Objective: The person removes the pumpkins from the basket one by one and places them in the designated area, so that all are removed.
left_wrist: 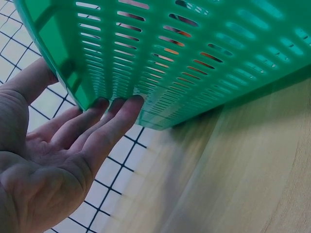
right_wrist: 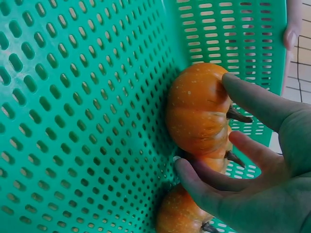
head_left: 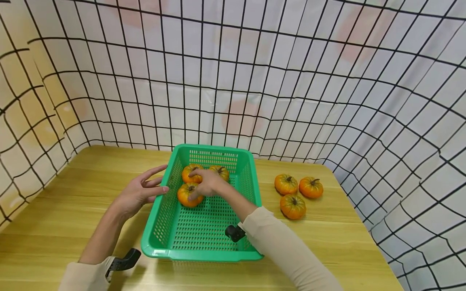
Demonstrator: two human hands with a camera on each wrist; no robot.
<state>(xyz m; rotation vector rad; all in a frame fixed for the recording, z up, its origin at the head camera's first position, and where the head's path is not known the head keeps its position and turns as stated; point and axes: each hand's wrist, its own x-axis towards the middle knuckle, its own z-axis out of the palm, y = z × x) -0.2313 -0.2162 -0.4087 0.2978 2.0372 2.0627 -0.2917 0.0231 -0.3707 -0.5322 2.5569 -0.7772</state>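
Counting in the head view, half are in: three pumpkins (head_left: 185, 195) inside the basket (head_left: 164, 254), three loose pumpkins (head_left: 293, 207) outside. Left wrist: left hand (left_wrist: 58, 158) spread, touching the basket. Right wrist: right hand (right_wrist: 272, 191) spread around one basketed pumpkin (right_wrist: 194, 104), seemingly touching it.

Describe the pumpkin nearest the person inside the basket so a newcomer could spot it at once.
Start with the green basket on the wooden table. Inside, toward its left wall, find an orange pumpkin partly covered by the right hand in the head view. Of the three in there, it is the one closest to the basket's near rim.
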